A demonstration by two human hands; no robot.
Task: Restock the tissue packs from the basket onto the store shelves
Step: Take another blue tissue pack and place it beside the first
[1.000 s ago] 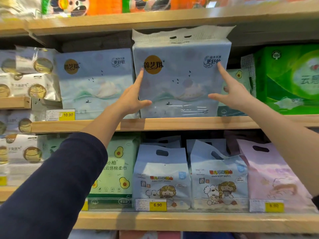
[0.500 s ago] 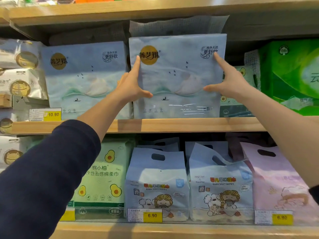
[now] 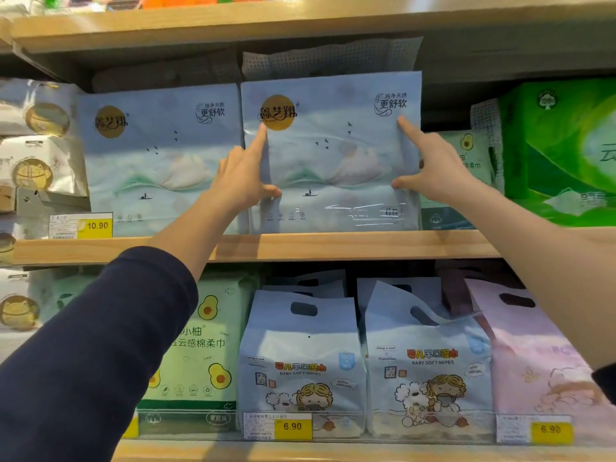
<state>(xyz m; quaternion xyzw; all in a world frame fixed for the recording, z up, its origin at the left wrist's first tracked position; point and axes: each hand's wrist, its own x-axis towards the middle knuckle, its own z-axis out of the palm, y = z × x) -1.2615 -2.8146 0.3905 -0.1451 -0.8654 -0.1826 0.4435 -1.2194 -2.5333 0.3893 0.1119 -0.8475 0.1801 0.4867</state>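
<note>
A pale blue tissue pack (image 3: 333,151) with a gold round logo stands upright on the middle wooden shelf (image 3: 333,245). My left hand (image 3: 243,176) presses its left edge, forefinger pointing up and thumb on the front. On its right edge my right hand (image 3: 433,165) rests the same way. The fingers lie flat on the pack's face and sides. A matching blue pack (image 3: 156,158) stands right beside it on the left, touching it. The basket is out of view.
Green tissue boxes (image 3: 563,151) and an avocado-print pack (image 3: 466,161) stand to the right on the same shelf. Cream packs (image 3: 36,161) fill the left. Baby wipe bags (image 3: 300,361) and a pink bag (image 3: 533,361) line the shelf below. The upper shelf (image 3: 300,21) hangs close above.
The blue pack has slid further back onto the shelf and now stands level with its neighbour. Both hands followed it inward, and the camera moved closer.
</note>
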